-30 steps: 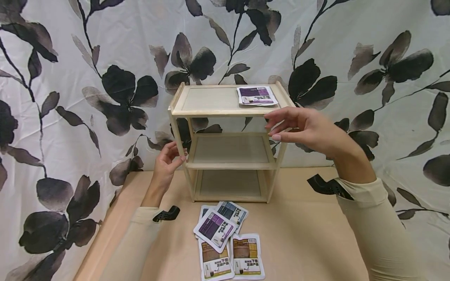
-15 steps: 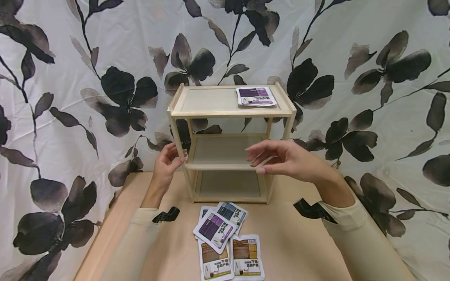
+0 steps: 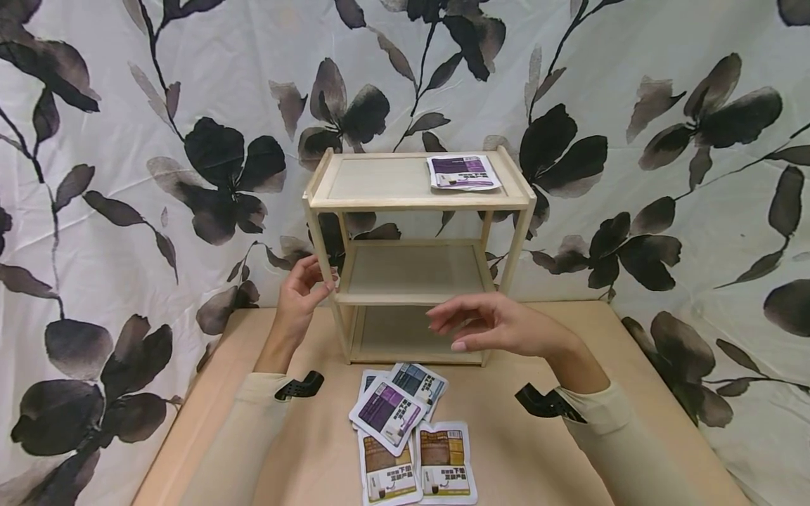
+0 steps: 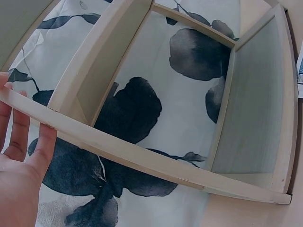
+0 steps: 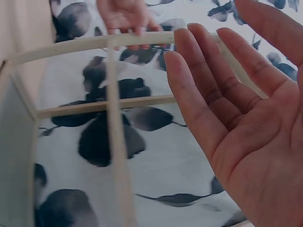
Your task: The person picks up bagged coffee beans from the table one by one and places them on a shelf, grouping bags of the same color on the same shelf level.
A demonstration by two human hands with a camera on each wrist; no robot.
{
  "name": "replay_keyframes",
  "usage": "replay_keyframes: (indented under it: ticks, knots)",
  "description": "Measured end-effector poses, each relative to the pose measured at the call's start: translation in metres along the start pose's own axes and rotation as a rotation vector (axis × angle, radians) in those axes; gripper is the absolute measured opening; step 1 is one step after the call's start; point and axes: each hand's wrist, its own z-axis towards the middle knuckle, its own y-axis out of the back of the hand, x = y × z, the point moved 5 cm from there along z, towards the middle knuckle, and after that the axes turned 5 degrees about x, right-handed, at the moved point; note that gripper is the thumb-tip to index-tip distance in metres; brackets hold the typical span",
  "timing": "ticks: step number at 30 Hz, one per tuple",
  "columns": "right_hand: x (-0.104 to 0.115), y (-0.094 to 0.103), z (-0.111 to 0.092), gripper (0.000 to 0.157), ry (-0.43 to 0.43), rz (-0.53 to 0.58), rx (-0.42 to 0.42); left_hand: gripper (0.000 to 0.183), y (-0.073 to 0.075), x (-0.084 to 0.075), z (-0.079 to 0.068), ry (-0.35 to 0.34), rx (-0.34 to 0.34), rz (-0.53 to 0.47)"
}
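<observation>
A three-tier pale wooden shelf rack [image 3: 380, 179] stands on the table, with open sides. My left hand [image 3: 299, 302] holds its front left post [image 3: 319, 242]; in the left wrist view the fingers [image 4: 20, 132] wrap the post. My right hand [image 3: 500, 323] hovers before the lower tiers, holding nothing, its fingers relaxed, as the right wrist view also shows. On the right of the top tier lies a small stack of flat packets, a purple-and-white one [image 3: 465, 173] uppermost. In front of the rack, another purple packet [image 3: 387, 414] overlaps blue packets [image 3: 424, 383] and a brown packet [image 3: 387, 478].
A second brown packet [image 3: 446, 460] lies beside the pile, near the front of the light wooden table [image 3: 538, 450]. A white cloth with dark flowers [image 3: 253, 77] hangs behind the rack. Black wrist mounts [image 3: 547, 403] sit on both sleeves.
My right hand has come away from the rack's upper right corner, moving down and left toward the packets. My left hand keeps its place on the post.
</observation>
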Motion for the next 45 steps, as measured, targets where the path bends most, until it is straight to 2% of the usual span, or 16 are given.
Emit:
replay_keyframes:
  ticks: [7,13,26,32,39,45]
  knots:
    - [-0.039,-0.017,0.009,0.046,-0.025,0.067,0.024,0.045,0.0,0.0,-0.001,-0.005,-0.002,-0.005]
    - [-0.068,-0.031,0.019,0.05,-0.047,0.135,0.043,0.044,-0.001,0.001,0.0,-0.014,0.009,-0.004]
    - [-0.134,-0.055,0.032,0.061,-0.087,0.246,-0.008,0.045,-0.001,0.001,0.001,-0.013,0.009,-0.014]
    - [-0.156,-0.064,0.036,0.062,-0.096,0.235,0.001,0.045,-0.002,-0.001,0.0,-0.011,0.002,-0.009]
    - [-0.18,-0.079,0.044,0.062,-0.161,0.2,-0.009,0.047,-0.002,-0.003,0.0,-0.014,0.002,-0.027]
    - [-0.193,-0.094,0.049,0.065,-0.214,0.113,-0.039,0.046,-0.002,-0.002,-0.001,-0.001,-0.006,0.0]
